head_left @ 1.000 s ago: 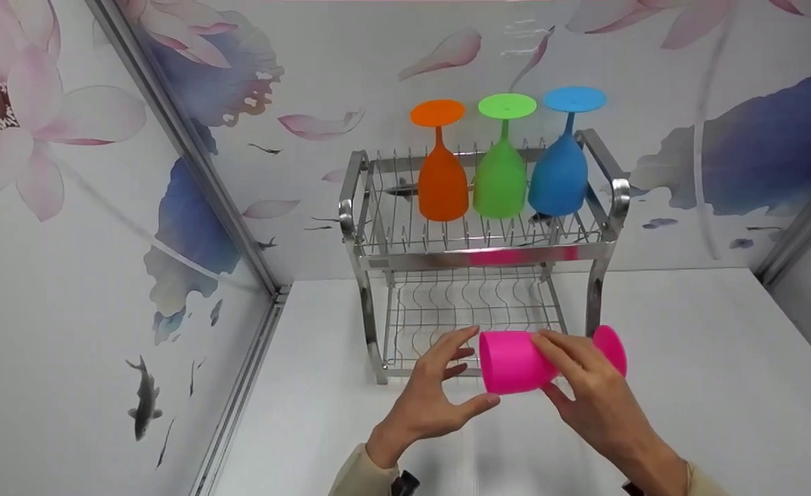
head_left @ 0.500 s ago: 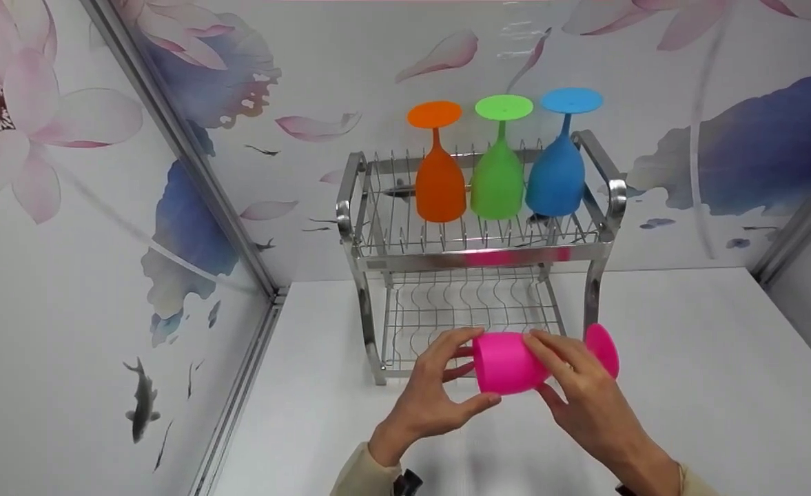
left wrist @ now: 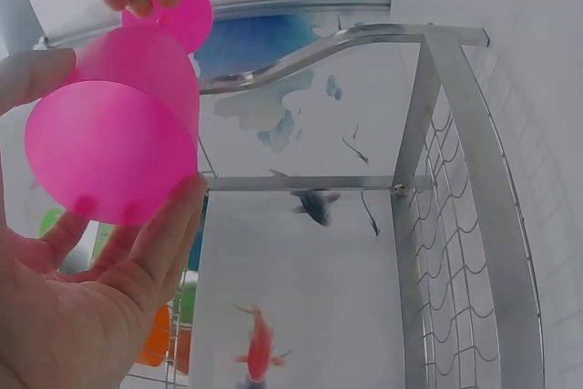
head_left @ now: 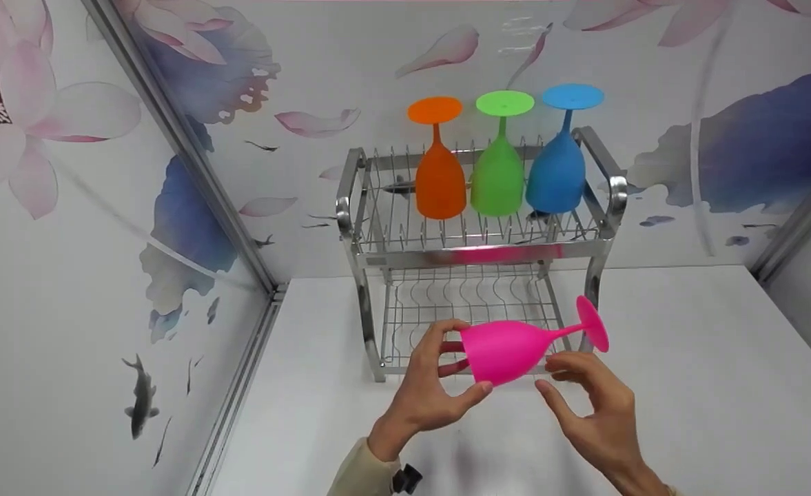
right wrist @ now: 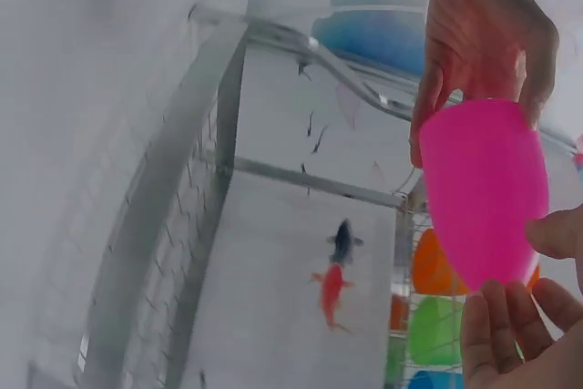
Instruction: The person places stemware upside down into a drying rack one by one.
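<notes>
A pink plastic goblet (head_left: 505,350) is held on its side in front of the rack, its mouth toward the left and its foot up at the right. My left hand (head_left: 422,386) grips the bowl at the rim, thumb on the near side and fingers on the far side. Just below the stem, my right hand (head_left: 598,406) has its thumb and fingers spread apart, with no grip on the goblet. In the right wrist view its fingertips (right wrist: 496,302) lie close to the narrow end of the bowl; whether they touch it I cannot tell.
A two-tier metal dish rack (head_left: 405,260) stands on the white surface (head_left: 681,358) against the patterned wall. Upside down on its upper tier are an orange goblet (head_left: 441,182), a green goblet (head_left: 499,180) and a blue goblet (head_left: 557,176).
My right hand has let go of the pink goblet and moved down and slightly right. The left hand has closed on the rim, and the goblet's foot has tilted upward.
</notes>
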### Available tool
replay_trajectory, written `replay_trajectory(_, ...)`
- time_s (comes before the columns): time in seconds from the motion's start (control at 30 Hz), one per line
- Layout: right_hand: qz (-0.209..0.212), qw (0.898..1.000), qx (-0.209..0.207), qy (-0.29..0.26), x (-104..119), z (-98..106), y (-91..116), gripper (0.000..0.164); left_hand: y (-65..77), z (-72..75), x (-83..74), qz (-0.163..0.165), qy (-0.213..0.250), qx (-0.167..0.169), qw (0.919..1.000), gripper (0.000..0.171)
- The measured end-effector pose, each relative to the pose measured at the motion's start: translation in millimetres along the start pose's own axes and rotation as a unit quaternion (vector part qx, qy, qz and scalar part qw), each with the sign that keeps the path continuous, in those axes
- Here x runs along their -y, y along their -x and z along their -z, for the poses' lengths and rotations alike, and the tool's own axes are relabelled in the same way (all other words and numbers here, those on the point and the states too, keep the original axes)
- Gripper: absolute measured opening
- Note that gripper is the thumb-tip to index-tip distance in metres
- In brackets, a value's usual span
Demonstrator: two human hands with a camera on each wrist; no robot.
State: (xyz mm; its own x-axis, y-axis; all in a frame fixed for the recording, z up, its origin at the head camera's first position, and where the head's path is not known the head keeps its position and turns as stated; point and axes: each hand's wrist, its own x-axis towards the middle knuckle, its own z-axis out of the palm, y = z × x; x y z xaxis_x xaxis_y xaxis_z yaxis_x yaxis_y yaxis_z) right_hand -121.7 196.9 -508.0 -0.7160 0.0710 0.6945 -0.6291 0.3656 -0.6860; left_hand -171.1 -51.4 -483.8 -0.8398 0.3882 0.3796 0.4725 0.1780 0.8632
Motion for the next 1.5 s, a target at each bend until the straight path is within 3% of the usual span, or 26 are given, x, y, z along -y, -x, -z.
replay_trajectory(0.07,-0.107,0.991,0.008,-0.077,-1,-4,2,0.055,0.5,-0.6,-0.8,0.004,0.000,0.003,1.0000,0.073)
replay_trajectory(0.13,-0.194,0.968,0.007,-0.156,-1,-7,3,0.055,1.2,-1.3,-1.5,0.006,0.000,0.007,1.0000,0.073)
replay_trajectory(0.23,-0.264,0.930,0.004,-0.256,-2,-10,1,0.056,2.4,-2.5,-1.7,0.007,0.003,0.010,0.9999,0.072)
replay_trajectory(0.3,-0.286,0.910,0.009,-0.301,-3,-12,1,0.055,2.8,-2.9,-1.5,0.007,0.004,0.012,0.9999,0.072)
replay_trajectory(0.4,-0.290,0.889,0.013,-0.354,-4,-15,1,0.052,2.9,-3.2,-0.6,0.008,0.003,0.013,0.9999,0.071)
replay_trajectory(0.57,-0.277,0.871,0.009,-0.405,-7,-21,2,0.046,1.9,-3.3,1.0,0.008,0.002,0.015,0.9999,0.070)
replay_trajectory(0.7,-0.273,0.865,0.005,-0.420,-7,-26,2,0.047,1.6,-2.9,1.2,0.011,0.001,0.017,0.9998,0.070)
replay_trajectory(0.93,-0.277,0.866,-0.012,-0.416,-4,-32,-1,0.046,1.8,-0.2,1.4,0.007,-0.004,0.016,0.9998,0.071)
replay_trajectory(1.07,-0.251,0.873,-0.006,-0.417,-2,-27,-9,0.045,2.5,5.6,4.4,-0.007,0.015,0.014,0.9998,0.070)
replay_trajectory(1.17,-0.213,0.891,0.006,-0.400,2,-19,-22,0.048,1.8,14.0,10.9,-0.014,0.041,-0.007,0.9990,0.065)
replay_trajectory(1.3,-0.179,0.927,0.029,-0.328,11,-8,-47,0.052,-0.3,30.7,25.3,-0.011,0.043,-0.072,0.9964,0.055)
replay_trajectory(1.4,-0.167,0.947,0.058,-0.268,21,-3,-69,0.057,-1.4,45.6,37.7,0.007,0.001,-0.125,0.9922,0.051)
replay_trajectory(1.5,-0.159,0.959,0.092,-0.218,32,-1,-91,0.060,-1.3,61.0,51.0,0.034,-0.050,-0.169,0.9838,0.049)
